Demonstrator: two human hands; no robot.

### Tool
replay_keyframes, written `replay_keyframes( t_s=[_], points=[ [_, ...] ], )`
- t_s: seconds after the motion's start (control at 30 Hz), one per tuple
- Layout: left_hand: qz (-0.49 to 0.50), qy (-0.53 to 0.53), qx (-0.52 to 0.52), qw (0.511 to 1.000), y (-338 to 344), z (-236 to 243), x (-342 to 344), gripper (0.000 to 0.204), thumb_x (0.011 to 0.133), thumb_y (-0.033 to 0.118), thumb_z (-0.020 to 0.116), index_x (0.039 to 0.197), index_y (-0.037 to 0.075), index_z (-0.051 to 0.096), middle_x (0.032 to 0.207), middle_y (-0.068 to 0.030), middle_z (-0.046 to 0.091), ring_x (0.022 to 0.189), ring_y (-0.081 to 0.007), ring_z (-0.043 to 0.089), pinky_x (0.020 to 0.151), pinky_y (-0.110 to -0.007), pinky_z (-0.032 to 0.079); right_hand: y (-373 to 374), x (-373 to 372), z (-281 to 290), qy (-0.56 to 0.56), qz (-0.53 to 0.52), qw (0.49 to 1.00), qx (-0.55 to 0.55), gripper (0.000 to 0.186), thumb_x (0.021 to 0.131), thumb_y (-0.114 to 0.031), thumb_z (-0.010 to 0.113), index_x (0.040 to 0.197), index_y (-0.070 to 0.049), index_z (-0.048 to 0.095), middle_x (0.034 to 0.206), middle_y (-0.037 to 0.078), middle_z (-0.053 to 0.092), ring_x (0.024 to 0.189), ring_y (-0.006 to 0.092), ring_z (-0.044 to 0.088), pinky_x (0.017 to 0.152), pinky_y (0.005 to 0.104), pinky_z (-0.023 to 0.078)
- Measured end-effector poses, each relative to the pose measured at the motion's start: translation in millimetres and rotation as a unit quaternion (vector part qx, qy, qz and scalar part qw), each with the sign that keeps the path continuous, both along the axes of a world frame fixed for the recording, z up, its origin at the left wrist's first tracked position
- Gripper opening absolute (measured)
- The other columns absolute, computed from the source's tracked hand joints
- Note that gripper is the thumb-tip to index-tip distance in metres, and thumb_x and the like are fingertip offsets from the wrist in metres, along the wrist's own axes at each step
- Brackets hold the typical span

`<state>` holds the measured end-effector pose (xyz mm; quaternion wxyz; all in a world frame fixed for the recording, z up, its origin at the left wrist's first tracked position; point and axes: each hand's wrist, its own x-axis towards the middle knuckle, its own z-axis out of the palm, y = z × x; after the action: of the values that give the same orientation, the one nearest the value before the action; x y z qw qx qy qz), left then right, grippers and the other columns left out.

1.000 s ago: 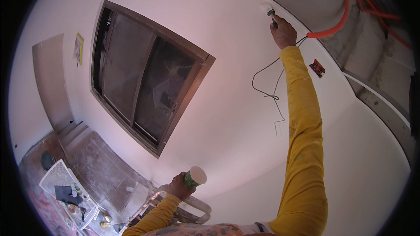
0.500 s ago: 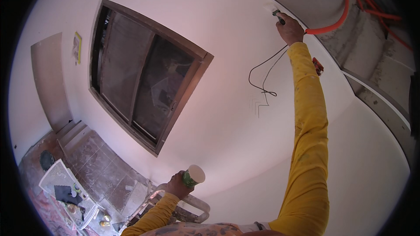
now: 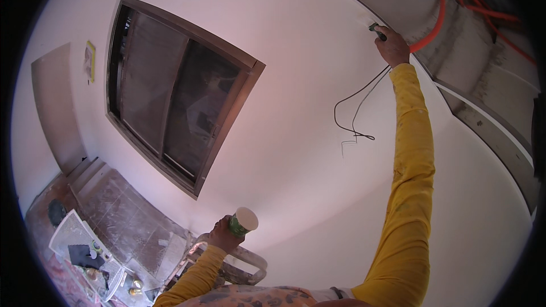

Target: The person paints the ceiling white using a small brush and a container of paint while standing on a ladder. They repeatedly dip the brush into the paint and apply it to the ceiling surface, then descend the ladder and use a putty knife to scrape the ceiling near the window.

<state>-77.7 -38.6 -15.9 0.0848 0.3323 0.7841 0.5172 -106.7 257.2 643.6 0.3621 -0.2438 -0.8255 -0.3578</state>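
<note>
Brush (image 3: 373, 27) has moved rightward, right hand (image 3: 393, 48) gripping it, left hand (image 3: 223, 234) gripping a cup (image 3: 241, 224), whitish inside.

No legible text, labels, numbers, signs.

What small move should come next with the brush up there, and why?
Probably a short stroke along the upper edge of the white wall: the right hand holds the brush up near that edge, while the left hand holds the cup far below. How loaded the bristles are, I can't tell.
</note>
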Motion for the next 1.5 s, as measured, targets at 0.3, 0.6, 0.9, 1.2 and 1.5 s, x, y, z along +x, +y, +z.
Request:
replay_keyframes(
  t_s=[0.3, 0.6, 0.9, 1.2, 1.5],
  points=[
    [-0.015, -0.044, -0.027, 0.999, -2.5, 9.8, 1.4, 0.063, 0.070, 0.033, 0.079, 0.121, 0.011, 0.050, 0.111, -0.0191, 0.065, 0.105, -0.0410, 0.062, 0.091, -0.053, 0.053, 6.6, 64.1, 4.3, -0.002, -0.048, 0.999, -0.009, 0.040, 0.085, -0.020, 0.063, 0.124, -0.017, 0.066, 0.121, 0.011, 0.068, 0.111, 0.0290, 0.064, 0.096, 0.0393, 0.051],
    [-0.024, -0.038, -0.036, 0.998, -5.6, 15.9, 1.8, 0.062, 0.070, 0.035, 0.079, 0.120, 0.010, 0.051, 0.110, -0.0189, 0.065, 0.103, -0.0413, 0.064, 0.088, -0.054, 0.054, -24.5, 71.8, -3.2, 0.016, -0.117, 0.993, 0.001, 0.039, 0.088, -0.028, 0.065, 0.126, -0.019, 0.067, 0.112, 0.009, 0.072, 0.103, 0.0270, 0.069, 0.092, 0.0377, 0.054],
    [-0.030, -0.027, -0.020, 0.999, -4.2, 6.7, -1.7, 0.066, 0.071, 0.038, 0.079, 0.122, 0.011, 0.049, 0.111, -0.0192, 0.064, 0.102, -0.0404, 0.065, 0.086, -0.052, 0.056, -20.8, -47.3, -24.0, 0.014, 0.170, 0.984, -0.050, 0.046, 0.092, -0.042, 0.067, 0.133, -0.023, 0.062, 0.110, 0.009, 0.072, 0.101, 0.0262, 0.069, 0.090, 0.0381, 0.053],
    [-0.017, -0.008, -0.001, 1.000, -2.0, 1.3, -3.4, 0.066, 0.070, 0.036, 0.081, 0.122, 0.010, 0.050, 0.107, -0.0180, 0.065, 0.100, -0.0400, 0.066, 0.085, -0.051, 0.056, -10.7, -57.9, -15.7, 0.013, 0.059, 0.997, -0.050, 0.051, 0.092, -0.045, 0.066, 0.138, -0.025, 0.057, 0.110, 0.007, 0.072, 0.102, 0.0261, 0.068, 0.090, 0.0392, 0.053],
    [0.005, 0.019, 0.006, 1.000, -0.1, 0.9, 0.6, 0.065, 0.069, 0.033, 0.082, 0.121, 0.010, 0.051, 0.107, -0.0181, 0.066, 0.098, -0.0400, 0.066, 0.083, -0.051, 0.056, -1.6, -11.3, -4.9, -0.001, 0.032, 0.995, -0.090, 0.051, 0.092, -0.044, 0.066, 0.137, -0.023, 0.058, 0.113, 0.008, 0.071, 0.106, 0.0252, 0.067, 0.093, 0.0385, 0.052]
  ],
)
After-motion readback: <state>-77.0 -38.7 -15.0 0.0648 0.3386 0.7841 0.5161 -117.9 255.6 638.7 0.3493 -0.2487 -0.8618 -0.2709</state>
